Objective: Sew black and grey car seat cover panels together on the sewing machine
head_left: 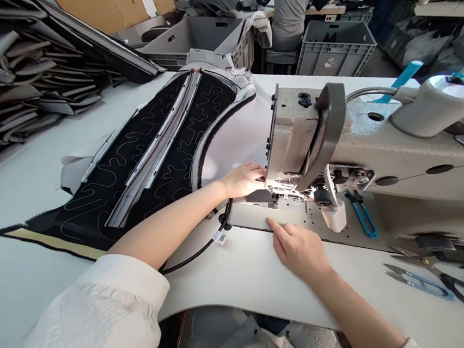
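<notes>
My left hand [244,180] is at the left end of the sewing machine [301,131], beside the needle area. Its fingers are bent together, with the tips partly hidden by the machine head, so what they hold, if anything, does not show. Just below it, a shiny plate with a dark gap [263,198] lies in the machine bed. My right hand [301,249] rests at the front edge of the bed plate [248,217], index finger stretched out, holding nothing. Left of both hands lies a black fabric panel [144,149] with wavy stitching and pale strips, partly under my left forearm.
Blue thread snips [361,214] lie on the machine bed; another pair of snips [418,280] and dark-handled scissors [463,286] lie at right. Stacked fabric pieces [32,67] fill the left. A black cable [191,258] crosses the table. Grey crates [336,47] and a seated person [288,15] are behind.
</notes>
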